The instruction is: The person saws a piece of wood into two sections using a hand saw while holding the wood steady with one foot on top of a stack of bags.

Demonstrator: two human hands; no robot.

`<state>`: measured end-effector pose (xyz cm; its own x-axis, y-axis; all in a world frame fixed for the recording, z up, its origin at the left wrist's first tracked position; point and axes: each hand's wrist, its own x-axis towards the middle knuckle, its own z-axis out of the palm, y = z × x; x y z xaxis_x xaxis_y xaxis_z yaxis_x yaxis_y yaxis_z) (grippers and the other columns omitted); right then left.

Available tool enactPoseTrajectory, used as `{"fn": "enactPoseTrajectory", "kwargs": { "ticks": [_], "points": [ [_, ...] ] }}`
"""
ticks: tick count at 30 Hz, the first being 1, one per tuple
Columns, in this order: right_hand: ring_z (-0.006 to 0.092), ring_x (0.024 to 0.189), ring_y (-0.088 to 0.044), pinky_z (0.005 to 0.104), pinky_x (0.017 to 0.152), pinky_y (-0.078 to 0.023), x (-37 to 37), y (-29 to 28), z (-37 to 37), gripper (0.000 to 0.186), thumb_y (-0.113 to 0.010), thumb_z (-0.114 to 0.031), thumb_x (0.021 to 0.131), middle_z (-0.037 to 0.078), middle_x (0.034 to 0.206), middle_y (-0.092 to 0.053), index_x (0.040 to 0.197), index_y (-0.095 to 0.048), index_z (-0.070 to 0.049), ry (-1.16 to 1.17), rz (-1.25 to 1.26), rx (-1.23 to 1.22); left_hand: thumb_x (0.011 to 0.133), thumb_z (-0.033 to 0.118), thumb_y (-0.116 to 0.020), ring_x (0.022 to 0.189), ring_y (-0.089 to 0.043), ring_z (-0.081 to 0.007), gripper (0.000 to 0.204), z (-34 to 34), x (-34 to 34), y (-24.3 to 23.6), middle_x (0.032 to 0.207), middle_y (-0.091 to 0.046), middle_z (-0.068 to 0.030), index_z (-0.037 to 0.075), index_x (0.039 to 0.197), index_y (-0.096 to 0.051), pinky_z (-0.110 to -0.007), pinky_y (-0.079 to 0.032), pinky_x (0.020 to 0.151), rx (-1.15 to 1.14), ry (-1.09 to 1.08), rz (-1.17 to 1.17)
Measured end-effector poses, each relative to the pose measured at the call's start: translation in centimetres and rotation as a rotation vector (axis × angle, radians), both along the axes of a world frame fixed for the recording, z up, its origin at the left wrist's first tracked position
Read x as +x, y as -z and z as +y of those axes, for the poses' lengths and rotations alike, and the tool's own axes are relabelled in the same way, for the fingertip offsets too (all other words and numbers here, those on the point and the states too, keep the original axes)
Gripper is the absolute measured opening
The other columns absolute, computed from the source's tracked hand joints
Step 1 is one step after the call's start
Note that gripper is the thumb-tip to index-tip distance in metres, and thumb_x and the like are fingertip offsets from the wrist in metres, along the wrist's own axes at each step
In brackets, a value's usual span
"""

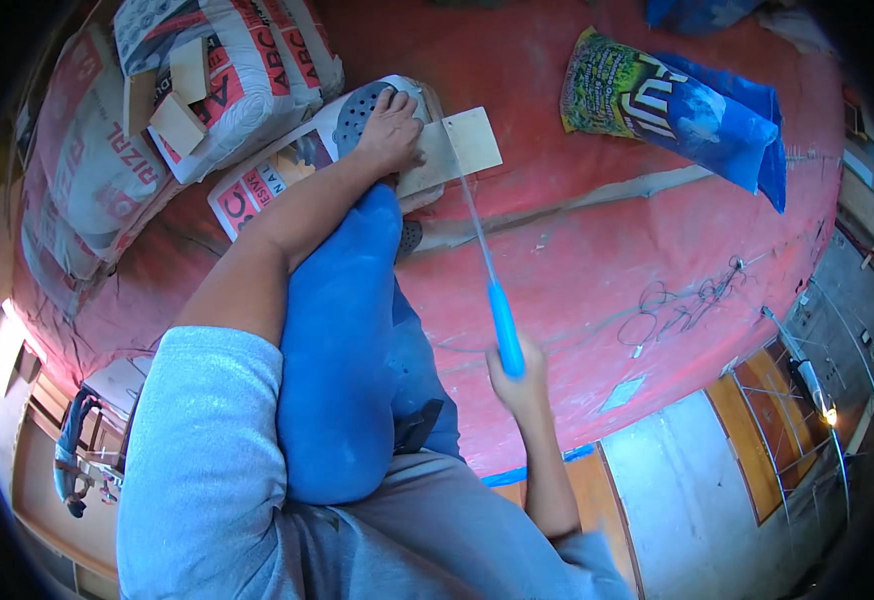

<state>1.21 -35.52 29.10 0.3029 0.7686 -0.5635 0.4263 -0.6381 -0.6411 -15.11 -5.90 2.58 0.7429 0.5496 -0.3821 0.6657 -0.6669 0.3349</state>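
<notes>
My right hand (520, 378) is closed around the blue handle of a handsaw (477, 222), low at centre right. Its thin blade runs up and away to a flat, pale wooden board (474, 140) and lies across it. My left hand (390, 133) rests over a grey perforated clog (355, 118) on my foot, beside the board's left part. Its fingers lie forward, slightly apart, and the thumb side is close to the board. Whether the hand also touches the board is hard to tell. Beneath the clog and board is a filled white bag (239, 200).
Stacked white and red bags (257, 75) stand at far left, carrying small wood offcuts (179, 122). A blue and green plastic bag (672, 110) lies far right on the red sheet (557, 260). Loose thin cable (672, 305) and a lit lamp (815, 390) are at right. Someone is at far left.
</notes>
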Motion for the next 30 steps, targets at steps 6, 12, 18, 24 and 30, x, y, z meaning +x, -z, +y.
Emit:
{"fn": "enactPoseTrajectory", "kwargs": {
  "ticks": [6,12,18,24,30],
  "points": [
    [0.0341,0.061,-0.062,0.0430,0.057,-0.047,1.0,-7.6,-4.2,0.011,-0.072,-0.005,0.085,0.017,0.069,-0.056,0.087,-0.061,-0.003,0.018,-0.003,-0.152,0.073,0.048,-0.083,0.137,-0.043,-0.0334,0.051,0.0,-0.3,0.0,0.128,-0.059,-0.0159,0.007,0.104,-0.078,-0.054,-0.021,0.124,-0.005,-0.002,-0.028],
    [0.0460,0.067,-0.064,0.0524,0.058,-0.048,-0.9,13.7,2.1,0.015,-0.072,-0.006,0.081,0.023,0.070,-0.060,0.087,-0.059,-0.002,0.006,-0.151,0.256,0.074,0.054,-0.081,0.139,-0.042,-0.0341,0.056,-0.8,2.2,0.1,0.127,-0.058,-0.0167,0.006,0.103,-0.078,-0.055,-0.020,0.123,-0.018,0.034,0.022],
    [0.0412,0.060,-0.059,0.0461,0.058,-0.048,1.8,6.0,6.7,0.017,-0.074,-0.008,0.083,0.021,0.068,-0.057,0.088,-0.059,-0.001,0.092,0.006,-0.069,0.070,0.051,-0.083,0.132,-0.049,-0.0331,0.055,-0.2,0.5,-0.1,0.128,-0.062,-0.0168,0.008,0.103,-0.080,-0.054,-0.025,0.122,0.037,0.022,-0.025],
    [0.0296,0.058,-0.059,0.0391,0.057,-0.047,1.7,-5.7,-2.5,0.014,-0.073,-0.006,0.085,0.015,0.066,-0.056,0.087,-0.060,-0.002,0.030,-0.019,-0.208,0.072,0.048,-0.084,0.134,-0.046,-0.0322,0.051,-0.4,-0.1,0.0,0.123,-0.062,-0.0156,0.006,0.102,-0.079,-0.052,-0.025,0.122,0.008,0.038,-0.030],
    [0.0322,0.059,-0.059,0.0422,0.057,-0.047,1.6,-1.1,-1.3,0.011,-0.072,-0.006,0.086,0.015,0.070,-0.061,0.089,-0.062,-0.003,0.001,0.067,-0.132,0.075,0.049,-0.082,0.138,-0.043,-0.0347,0.051,-0.4,-1.8,-0.6,0.130,-0.058,-0.0174,0.007,0.103,-0.078,-0.056,-0.020,0.124,-0.034,0.014,0.047]
  ]
}}
